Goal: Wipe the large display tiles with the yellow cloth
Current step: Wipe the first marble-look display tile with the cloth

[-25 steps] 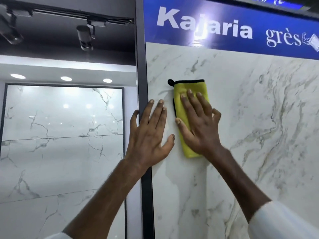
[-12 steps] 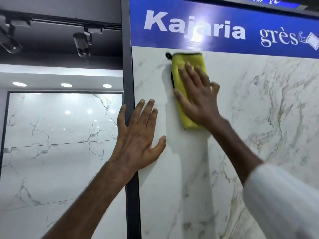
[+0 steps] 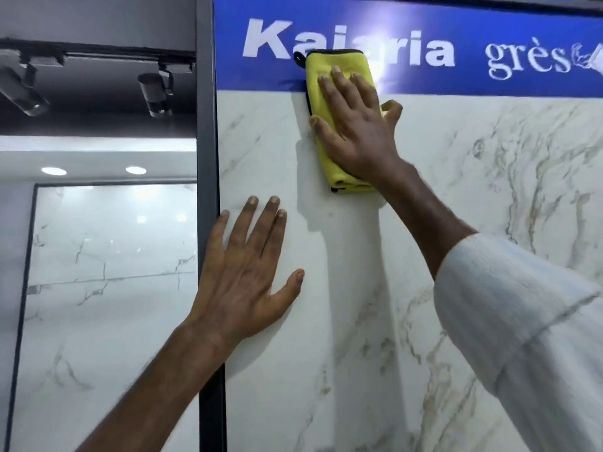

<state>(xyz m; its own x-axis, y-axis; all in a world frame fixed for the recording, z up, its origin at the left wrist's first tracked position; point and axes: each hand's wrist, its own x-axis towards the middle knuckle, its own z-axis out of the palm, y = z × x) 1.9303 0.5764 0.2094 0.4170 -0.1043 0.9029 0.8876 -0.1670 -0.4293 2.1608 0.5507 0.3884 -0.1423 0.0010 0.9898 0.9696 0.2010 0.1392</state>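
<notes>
The folded yellow microfibre cloth [image 3: 327,68] has black piping along its edges. The large glossy display tile [image 3: 489,197] is white, veined in grey and pale olive-brown. The blue sign band [image 3: 473,21] bears white lettering. The tall metal frame post [image 3: 206,158] is dark grey; the ribbed fabric sleeve [image 3: 522,321] is white.

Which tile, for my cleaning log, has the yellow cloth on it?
The large tile under the blue sign, right of the dark frame; the framed tiles at left are untouched.
</notes>
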